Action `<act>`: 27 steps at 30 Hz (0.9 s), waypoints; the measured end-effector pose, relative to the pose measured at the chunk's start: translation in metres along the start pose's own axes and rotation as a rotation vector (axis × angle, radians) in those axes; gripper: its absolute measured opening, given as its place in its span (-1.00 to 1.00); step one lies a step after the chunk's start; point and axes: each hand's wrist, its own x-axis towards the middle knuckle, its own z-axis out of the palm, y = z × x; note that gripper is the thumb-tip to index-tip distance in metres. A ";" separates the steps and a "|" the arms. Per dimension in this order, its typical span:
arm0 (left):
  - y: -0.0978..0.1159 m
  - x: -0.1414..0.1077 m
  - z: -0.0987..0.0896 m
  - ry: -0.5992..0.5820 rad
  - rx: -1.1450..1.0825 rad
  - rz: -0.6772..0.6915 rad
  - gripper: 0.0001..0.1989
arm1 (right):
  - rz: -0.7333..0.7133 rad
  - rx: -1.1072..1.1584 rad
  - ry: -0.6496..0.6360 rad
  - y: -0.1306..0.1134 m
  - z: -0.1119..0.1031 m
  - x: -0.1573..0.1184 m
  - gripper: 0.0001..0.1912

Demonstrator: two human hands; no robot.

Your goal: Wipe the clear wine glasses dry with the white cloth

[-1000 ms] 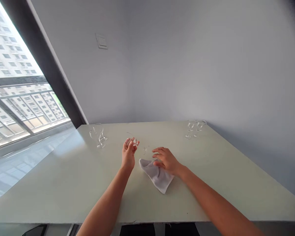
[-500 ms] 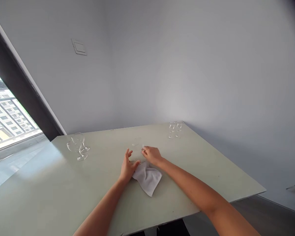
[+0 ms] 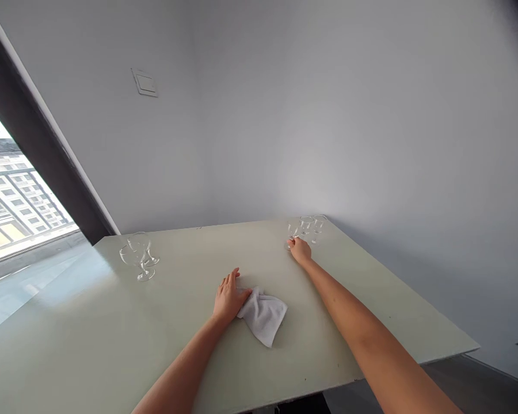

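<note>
At the far right of the table, my right hand (image 3: 300,250) is closed round the lower part of a small clear stemmed glass (image 3: 292,227), which stands upright. Close beside it are two more stemmed glasses, one (image 3: 306,223) partly hidden behind my hand and one (image 3: 319,223) nearer the corner. My left hand (image 3: 228,296) rests on the tabletop with its fingers extended and its thumb against a crumpled white cloth (image 3: 264,316). The cloth lies on the table between my forearms.
Two larger clear stemmed glasses (image 3: 133,256) (image 3: 140,242) stand together at the left of the pale glass-topped table (image 3: 168,328). Walls (image 3: 259,144) meet behind it. A window (image 3: 17,195) is at the far left.
My right hand has moved from the table's middle to the far right, bringing the small glass beside the other two there. The left hand has lowered its fingers beside the cloth.
</note>
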 end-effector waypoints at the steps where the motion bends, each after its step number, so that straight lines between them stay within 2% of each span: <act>1: 0.000 0.000 0.000 0.003 -0.012 -0.003 -0.40 | 0.006 0.004 -0.003 0.000 -0.001 0.002 -0.76; 5: -0.001 0.002 -0.001 0.033 -0.120 -0.034 -0.42 | 0.018 0.031 0.000 -0.001 -0.014 -0.002 -0.74; 8: -0.004 0.007 -0.003 0.107 -0.303 -0.113 -0.54 | -0.047 0.071 -0.005 -0.011 -0.025 -0.022 -0.68; 11: -0.007 0.013 -0.005 0.288 -0.481 -0.209 -0.66 | -0.263 0.137 -0.098 -0.036 -0.030 -0.065 -0.71; 15: -0.014 0.016 -0.018 0.587 -0.535 -0.353 -0.72 | -0.643 0.189 -0.359 -0.074 -0.018 -0.143 -0.73; 16: -0.018 0.016 -0.025 0.649 -0.522 -0.388 -0.71 | -0.800 0.143 -0.415 -0.080 -0.013 -0.160 -0.67; 17: -0.023 0.017 -0.033 0.707 -0.507 -0.421 -0.69 | -0.885 0.083 -0.400 -0.084 -0.008 -0.175 -0.62; 19: -0.037 0.020 -0.053 0.823 -0.474 -0.495 -0.62 | -0.962 -0.031 -0.332 -0.087 0.002 -0.193 -0.60; 23: -0.075 0.035 -0.101 0.985 -0.410 -0.660 -0.44 | -0.946 -0.081 -0.247 -0.083 0.013 -0.195 -0.73; 25: -0.092 0.046 -0.123 0.997 -0.383 -0.690 -0.35 | -0.936 -0.055 -0.239 -0.080 0.016 -0.191 -0.72; 27: -0.105 0.056 -0.141 0.954 -0.353 -0.638 -0.33 | -0.926 -0.022 -0.233 -0.079 0.017 -0.190 -0.72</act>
